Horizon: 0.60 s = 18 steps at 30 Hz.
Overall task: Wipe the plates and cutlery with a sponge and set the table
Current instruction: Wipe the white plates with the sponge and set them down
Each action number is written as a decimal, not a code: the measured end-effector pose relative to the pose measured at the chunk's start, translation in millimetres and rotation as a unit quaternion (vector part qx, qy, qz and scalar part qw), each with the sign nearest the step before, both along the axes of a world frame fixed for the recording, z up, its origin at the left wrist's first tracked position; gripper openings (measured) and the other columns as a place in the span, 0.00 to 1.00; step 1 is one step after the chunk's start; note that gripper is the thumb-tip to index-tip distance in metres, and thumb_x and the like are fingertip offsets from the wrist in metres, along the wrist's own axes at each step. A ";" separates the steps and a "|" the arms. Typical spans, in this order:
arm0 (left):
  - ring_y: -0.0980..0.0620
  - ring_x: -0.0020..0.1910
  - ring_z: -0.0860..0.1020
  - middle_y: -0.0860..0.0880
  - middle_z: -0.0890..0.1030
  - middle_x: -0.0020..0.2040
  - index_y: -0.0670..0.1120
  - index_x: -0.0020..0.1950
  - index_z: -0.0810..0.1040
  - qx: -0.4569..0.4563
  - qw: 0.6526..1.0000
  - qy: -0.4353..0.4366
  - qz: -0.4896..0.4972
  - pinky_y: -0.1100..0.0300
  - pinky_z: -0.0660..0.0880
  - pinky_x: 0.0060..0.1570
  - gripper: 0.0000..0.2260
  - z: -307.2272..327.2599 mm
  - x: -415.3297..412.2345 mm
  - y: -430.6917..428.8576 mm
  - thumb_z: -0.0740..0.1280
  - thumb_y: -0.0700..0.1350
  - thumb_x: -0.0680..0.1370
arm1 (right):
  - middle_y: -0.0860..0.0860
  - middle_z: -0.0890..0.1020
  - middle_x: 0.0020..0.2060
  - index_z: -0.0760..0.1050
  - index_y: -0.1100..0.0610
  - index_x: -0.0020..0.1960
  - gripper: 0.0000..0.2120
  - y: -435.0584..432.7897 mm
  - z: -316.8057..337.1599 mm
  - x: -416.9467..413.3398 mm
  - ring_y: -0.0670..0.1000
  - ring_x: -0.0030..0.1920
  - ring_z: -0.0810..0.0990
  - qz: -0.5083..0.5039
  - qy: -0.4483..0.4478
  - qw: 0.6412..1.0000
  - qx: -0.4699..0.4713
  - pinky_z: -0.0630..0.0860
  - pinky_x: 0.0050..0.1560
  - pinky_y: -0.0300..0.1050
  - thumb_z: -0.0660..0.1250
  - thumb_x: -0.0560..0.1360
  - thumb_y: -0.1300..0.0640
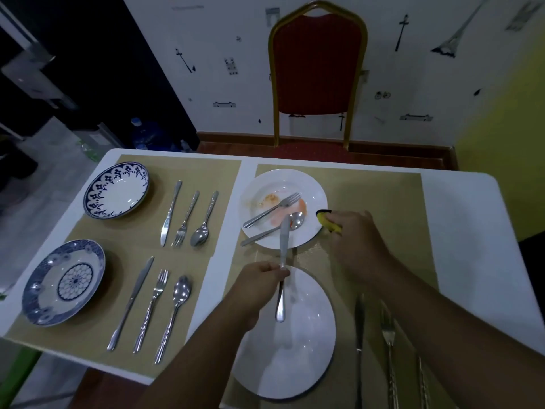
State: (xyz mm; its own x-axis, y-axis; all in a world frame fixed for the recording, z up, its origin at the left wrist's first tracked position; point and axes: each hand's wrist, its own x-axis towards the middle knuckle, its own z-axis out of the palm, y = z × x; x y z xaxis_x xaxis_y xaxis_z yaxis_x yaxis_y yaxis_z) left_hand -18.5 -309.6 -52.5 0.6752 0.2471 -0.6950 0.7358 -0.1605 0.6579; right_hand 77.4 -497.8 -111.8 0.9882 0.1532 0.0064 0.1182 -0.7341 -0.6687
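left hand (259, 279) around knife (283, 243)

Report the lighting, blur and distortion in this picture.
Head view: dim and underexposed overall; the wide angle bends the table edges; the blade of the knife in the left hand is motion-blurred; the cutlery at bottom right is soft; faint reflections lie on the near plate.

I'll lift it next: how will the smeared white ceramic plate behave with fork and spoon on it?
The smeared white ceramic plate looks glazed, so probably rigid, breakable and slick. The steel fork and steel spoon lie loose on it and would likely slide if it tilts; the spoon's handle overhangs the rim.
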 end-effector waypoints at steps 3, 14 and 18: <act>0.52 0.39 0.77 0.50 0.81 0.40 0.47 0.49 0.84 0.022 0.998 -0.025 -0.047 0.62 0.72 0.36 0.07 6.7 8.3 -17.9 0.66 0.46 0.82 | 0.50 0.78 0.58 0.73 0.47 0.66 0.23 -16.7 -4.2 -14.0 0.46 0.50 0.78 -0.021 0.027 0.999 0.012 0.75 0.49 0.33 0.67 0.73 0.59; 0.47 0.45 0.82 0.47 0.88 0.47 0.45 0.55 0.82 -0.151 0.988 -0.025 -0.024 0.56 0.79 0.40 0.09 9.4 52.4 -89.3 0.65 0.47 0.81 | 0.43 0.79 0.47 0.78 0.53 0.62 0.21 -68.7 40.4 -55.4 0.38 0.39 0.75 -0.089 0.000 0.990 0.111 0.67 0.37 0.18 0.66 0.72 0.69; 0.49 0.41 0.78 0.41 0.86 0.49 0.40 0.56 0.78 -0.143 0.988 -0.026 -0.049 0.59 0.78 0.38 0.07 -9.2 52.4 -103.0 0.68 0.36 0.78 | 0.44 0.80 0.53 0.78 0.55 0.61 0.21 -90.5 32.1 -67.6 0.37 0.48 0.74 -0.110 0.004 0.990 0.084 0.63 0.44 0.16 0.67 0.71 0.68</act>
State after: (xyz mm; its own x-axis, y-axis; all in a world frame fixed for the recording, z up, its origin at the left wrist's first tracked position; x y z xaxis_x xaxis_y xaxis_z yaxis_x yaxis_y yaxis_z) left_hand 33.8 -412.6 -61.8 0.7223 -0.0230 -0.6911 0.6905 -0.0307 0.7227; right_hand 9.9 -588.3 -79.7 0.9977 -0.0676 0.0063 -0.0370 -0.6198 -0.7839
